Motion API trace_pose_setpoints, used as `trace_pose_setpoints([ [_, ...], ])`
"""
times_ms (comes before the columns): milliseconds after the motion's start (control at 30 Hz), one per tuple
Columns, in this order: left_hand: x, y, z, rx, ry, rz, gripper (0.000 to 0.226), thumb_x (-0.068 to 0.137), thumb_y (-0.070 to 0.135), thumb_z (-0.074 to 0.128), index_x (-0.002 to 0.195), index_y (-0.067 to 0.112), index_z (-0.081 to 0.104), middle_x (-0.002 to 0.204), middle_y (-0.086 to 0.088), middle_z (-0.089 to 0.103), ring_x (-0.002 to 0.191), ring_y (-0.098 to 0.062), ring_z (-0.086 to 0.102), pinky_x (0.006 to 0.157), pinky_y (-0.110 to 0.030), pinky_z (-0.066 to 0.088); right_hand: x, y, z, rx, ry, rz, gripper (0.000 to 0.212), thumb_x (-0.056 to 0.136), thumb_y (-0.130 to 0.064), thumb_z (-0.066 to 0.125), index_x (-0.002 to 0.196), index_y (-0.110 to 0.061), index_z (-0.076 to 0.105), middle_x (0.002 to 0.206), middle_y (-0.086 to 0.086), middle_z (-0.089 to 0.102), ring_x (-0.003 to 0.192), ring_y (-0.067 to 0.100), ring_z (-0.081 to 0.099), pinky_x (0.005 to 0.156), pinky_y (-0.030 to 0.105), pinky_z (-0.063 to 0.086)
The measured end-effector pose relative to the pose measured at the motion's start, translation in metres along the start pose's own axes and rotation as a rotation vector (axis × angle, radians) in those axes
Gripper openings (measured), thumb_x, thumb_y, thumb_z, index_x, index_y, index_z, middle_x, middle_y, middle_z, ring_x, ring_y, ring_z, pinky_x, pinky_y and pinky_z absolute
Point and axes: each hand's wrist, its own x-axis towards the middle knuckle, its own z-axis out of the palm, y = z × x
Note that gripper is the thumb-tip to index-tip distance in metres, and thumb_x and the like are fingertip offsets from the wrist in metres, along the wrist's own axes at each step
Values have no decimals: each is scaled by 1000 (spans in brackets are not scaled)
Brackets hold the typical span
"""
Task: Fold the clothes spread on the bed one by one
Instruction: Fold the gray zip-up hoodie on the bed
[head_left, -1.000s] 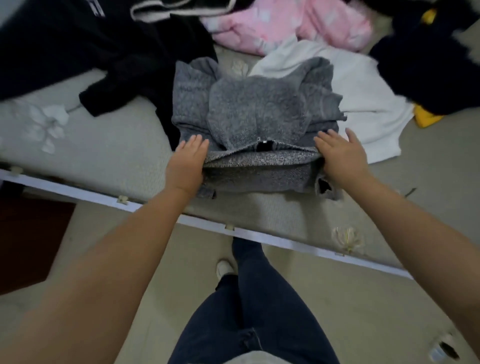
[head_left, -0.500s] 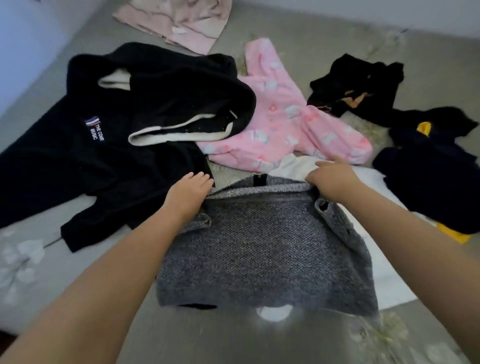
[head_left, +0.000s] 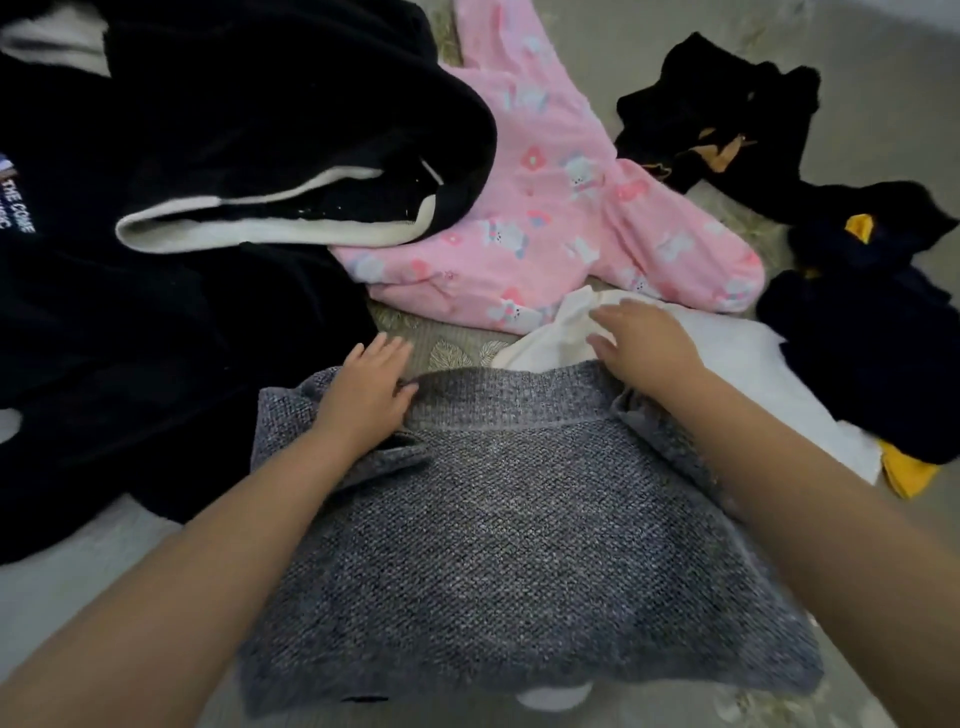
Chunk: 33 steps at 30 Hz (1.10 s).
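Two hands flat on the far edge of the grey knit sweater (head_left: 519, 530), fold just brought over!

Left hand (head_left: 366, 395) presses with fingers spread; right hand (head_left: 644, 345), fingers relaxed, has let go at the white garment (head_left: 727, 348). Sweater lies doubled on the bed (head_left: 649, 57), likely done; black hoodie (head_left: 182, 208) waits.

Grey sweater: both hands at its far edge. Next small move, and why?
Probably smooth the far edge flat, then lift the hands off. The grey sweater already lies folded into a compact block; the left hand rests flat on its far left corner, while the right hand hovers with relaxed fingers at the far right edge, over the white garment. Nothing seems gripped.
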Motion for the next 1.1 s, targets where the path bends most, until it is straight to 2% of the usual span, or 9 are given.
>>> trace_pose_setpoints([
  [167, -72, 5, -30, -145, 202, 125, 76, 89, 54, 33, 129, -10, 42, 133, -26, 45, 129, -34, 30, 104, -47, 21, -51, -46, -17, 105, 346, -217, 28, 79, -5, 54, 101, 10, 63, 103, 26, 65, 102, 47, 58, 88, 58, 43],
  [367, -119, -16, 5, -172, 149, -348, 46, 94, 18, 45, 135, -2, 37, 129, -23, 49, 120, -35, 45, 96, -42, 36, -105, -72, 43, -5, -30, -76, 49, 98, -38, 31, 142, -17, 32, 152, 7, 24, 142, 26, 13, 114, 43, 4],
  [500, -95, -32, 5, -277, 345, -555, 30, 96, 12, 37, 120, -3, 49, 105, -23, 56, 95, -36, 51, 68, -33, 33, -113, -61, 57, -16, -65, 44, 65, 91, -54, 5, 145, -22, 24, 154, 4, 18, 143, 23, 7, 114, 41, 2],
  [600, -95, -36, 6, -205, 217, -599, 26, 97, 14, 36, 113, -2, 50, 105, -21, 55, 93, -34, 51, 64, -34, 33, -118, -64, 55, 9, -58, 51, 70, 84, -54, 4, 145, -24, 23, 154, 2, 17, 143, 21, 5, 114, 40, -1],
  [767, -97, -23, -1, -49, 184, -538, 49, 91, 8, 46, 136, 0, 30, 133, -23, 39, 121, -38, 36, 92, -45, 36, -147, -68, 52, 18, -53, 106, 74, 83, -58, -3, 145, -26, 21, 155, 2, 12, 144, 21, 1, 114, 42, -4],
  [867, -120, 0, 4, -57, 274, -211, 50, 92, 16, 46, 134, -7, 35, 141, -28, 34, 133, -42, 28, 107, -50, 26, -179, -78, 56, 37, 32, 123, 83, 87, -62, -6, 135, -18, 45, 144, 11, 38, 136, 34, 30, 108, 56, 16],
  [967, -153, 17, 20, 11, 34, -49, 84, 87, 61, -1, 140, 4, 30, 148, -20, 23, 139, -36, 10, 111, -46, 7, -195, -84, 72, 7, -32, 150, 76, 93, -56, 0, 124, -18, 58, 134, 12, 51, 124, 38, 45, 97, 63, 27],
  [1033, -165, 14, 34, 23, -137, -168, 113, 61, 72, -33, 145, 13, 14, 153, -16, 5, 142, -31, -4, 113, -39, -6, -190, -83, 85, 22, -102, 164, 81, 86, -61, -10, 135, -26, 44, 148, 5, 31, 137, 31, 25, 106, 58, 13],
  [1100, -165, 10, 44, 92, -188, -244, 107, 64, 72, -29, 146, 12, 5, 154, -16, -2, 141, -30, -9, 112, -38, -9, -182, -78, 103, 41, -146, 177, 76, 81, -65, -11, 145, -34, 17, 155, -3, 0, 143, 22, -7, 110, 52, -8],
])
